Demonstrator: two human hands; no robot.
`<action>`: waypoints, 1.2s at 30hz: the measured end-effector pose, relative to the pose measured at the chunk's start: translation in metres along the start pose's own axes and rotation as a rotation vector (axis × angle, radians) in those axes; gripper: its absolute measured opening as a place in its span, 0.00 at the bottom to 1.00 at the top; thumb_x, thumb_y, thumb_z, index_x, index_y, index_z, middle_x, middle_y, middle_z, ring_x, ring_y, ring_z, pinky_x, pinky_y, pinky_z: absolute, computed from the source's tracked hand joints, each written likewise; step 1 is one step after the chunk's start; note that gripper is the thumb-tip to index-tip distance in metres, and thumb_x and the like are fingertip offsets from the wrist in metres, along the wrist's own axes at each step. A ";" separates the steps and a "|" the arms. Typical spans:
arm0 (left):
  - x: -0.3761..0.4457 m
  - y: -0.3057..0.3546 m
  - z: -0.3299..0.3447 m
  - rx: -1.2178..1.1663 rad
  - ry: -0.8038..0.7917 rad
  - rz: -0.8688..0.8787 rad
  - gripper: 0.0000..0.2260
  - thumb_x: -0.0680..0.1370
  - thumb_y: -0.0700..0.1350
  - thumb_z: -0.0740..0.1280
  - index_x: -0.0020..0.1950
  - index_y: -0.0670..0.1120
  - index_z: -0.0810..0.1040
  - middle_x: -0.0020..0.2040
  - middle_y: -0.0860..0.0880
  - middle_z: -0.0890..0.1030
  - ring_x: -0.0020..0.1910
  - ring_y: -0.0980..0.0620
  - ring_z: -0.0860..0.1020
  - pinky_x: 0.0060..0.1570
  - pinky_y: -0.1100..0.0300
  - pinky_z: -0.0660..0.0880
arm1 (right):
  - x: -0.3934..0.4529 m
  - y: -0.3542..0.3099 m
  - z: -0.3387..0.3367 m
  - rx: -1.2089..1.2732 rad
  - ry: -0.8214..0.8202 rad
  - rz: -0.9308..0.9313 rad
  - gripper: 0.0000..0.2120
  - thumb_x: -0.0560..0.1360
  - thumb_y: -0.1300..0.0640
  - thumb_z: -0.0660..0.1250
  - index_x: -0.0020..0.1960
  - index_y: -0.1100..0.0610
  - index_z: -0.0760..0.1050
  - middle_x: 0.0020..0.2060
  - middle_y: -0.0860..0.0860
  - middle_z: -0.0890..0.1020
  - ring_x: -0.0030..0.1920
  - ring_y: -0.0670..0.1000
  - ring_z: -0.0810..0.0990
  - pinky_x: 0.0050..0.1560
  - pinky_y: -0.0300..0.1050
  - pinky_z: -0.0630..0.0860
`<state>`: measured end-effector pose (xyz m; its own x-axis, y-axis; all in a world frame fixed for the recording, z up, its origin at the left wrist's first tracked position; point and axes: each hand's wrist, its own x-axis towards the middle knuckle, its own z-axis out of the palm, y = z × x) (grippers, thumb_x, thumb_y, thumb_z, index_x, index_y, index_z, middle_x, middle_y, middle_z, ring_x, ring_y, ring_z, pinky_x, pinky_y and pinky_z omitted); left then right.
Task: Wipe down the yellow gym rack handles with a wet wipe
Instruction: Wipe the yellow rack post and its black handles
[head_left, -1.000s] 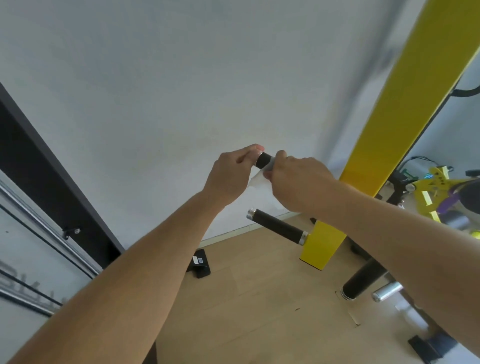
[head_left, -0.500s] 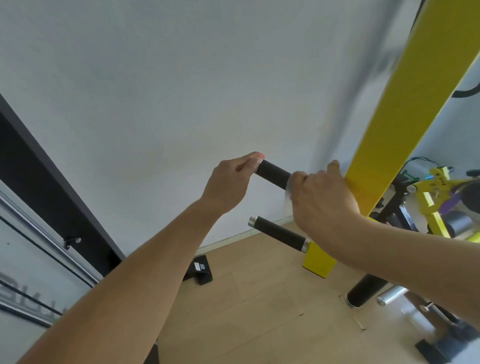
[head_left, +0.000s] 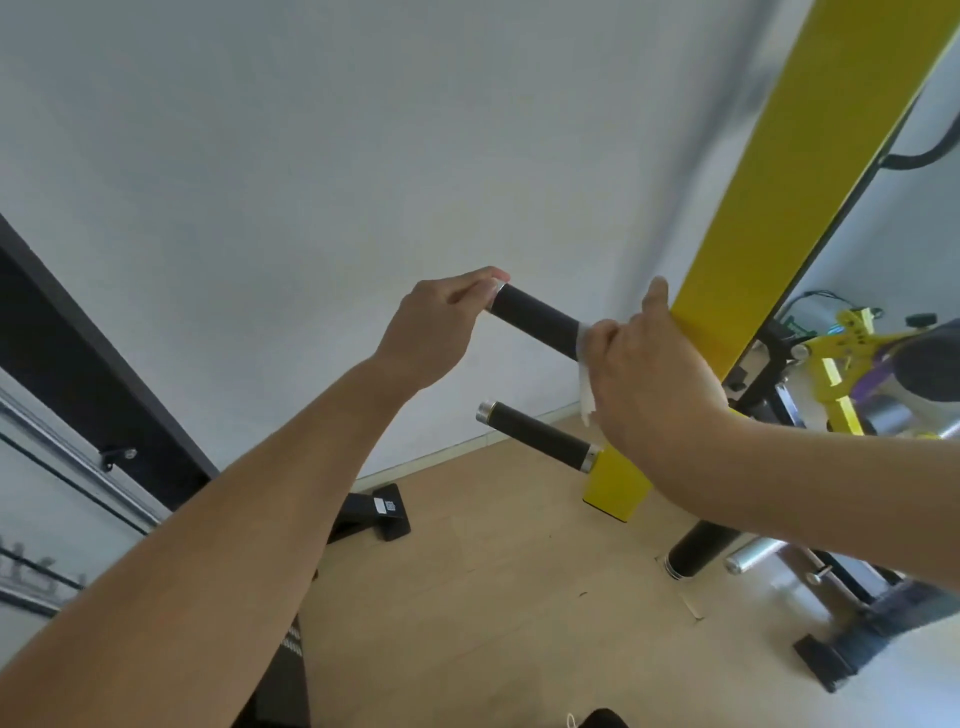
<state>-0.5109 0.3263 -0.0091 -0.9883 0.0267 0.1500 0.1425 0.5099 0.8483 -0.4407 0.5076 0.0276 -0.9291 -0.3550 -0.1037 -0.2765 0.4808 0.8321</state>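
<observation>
A tall yellow rack post (head_left: 789, 197) rises on the right, with two black foam handles sticking out to the left. My left hand (head_left: 439, 325) pinches the free silver-capped end of the upper handle (head_left: 535, 319). Wrapped around that handle's base by the post, my right hand (head_left: 654, 374) holds a white wet wipe (head_left: 587, 384) whose loose end hangs down. The lower handle (head_left: 537, 436) is bare, below both hands.
A white wall stands behind the handles. Wooden floor (head_left: 493, 597) lies below, with a black rack foot (head_left: 382, 517) at the wall. A black frame with a steel rail (head_left: 78, 467) runs along the left. More yellow and black gym equipment (head_left: 852, 374) crowds the right.
My right hand has slid the wipe along the upper handle from its free end to the base by the yellow post. My left hand has stayed on the handle's end.
</observation>
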 end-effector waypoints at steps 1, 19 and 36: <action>0.000 0.000 0.001 0.009 -0.004 0.001 0.15 0.85 0.54 0.57 0.65 0.56 0.80 0.51 0.52 0.81 0.36 0.59 0.74 0.32 0.74 0.69 | 0.005 -0.001 0.002 0.000 0.006 0.017 0.24 0.83 0.52 0.58 0.74 0.66 0.61 0.42 0.60 0.66 0.53 0.59 0.80 0.72 0.72 0.55; -0.002 -0.059 -0.003 -0.095 -0.080 -0.109 0.17 0.87 0.50 0.53 0.67 0.50 0.78 0.66 0.52 0.79 0.58 0.58 0.78 0.71 0.53 0.69 | 0.009 -0.020 -0.015 0.833 0.366 -0.038 0.26 0.81 0.61 0.55 0.79 0.58 0.56 0.75 0.54 0.67 0.75 0.52 0.67 0.73 0.45 0.63; -0.007 -0.100 0.083 -0.241 -0.045 -0.312 0.15 0.84 0.51 0.59 0.65 0.49 0.80 0.62 0.51 0.82 0.62 0.52 0.79 0.67 0.50 0.73 | 0.108 -0.116 0.073 0.915 0.127 0.085 0.17 0.83 0.57 0.59 0.70 0.59 0.64 0.59 0.55 0.77 0.55 0.55 0.80 0.58 0.51 0.75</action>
<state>-0.5230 0.3460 -0.1372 -0.9867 -0.0576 -0.1520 -0.1621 0.2828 0.9454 -0.5275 0.4722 -0.1197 -0.9362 -0.3488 0.0433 -0.3452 0.9356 0.0741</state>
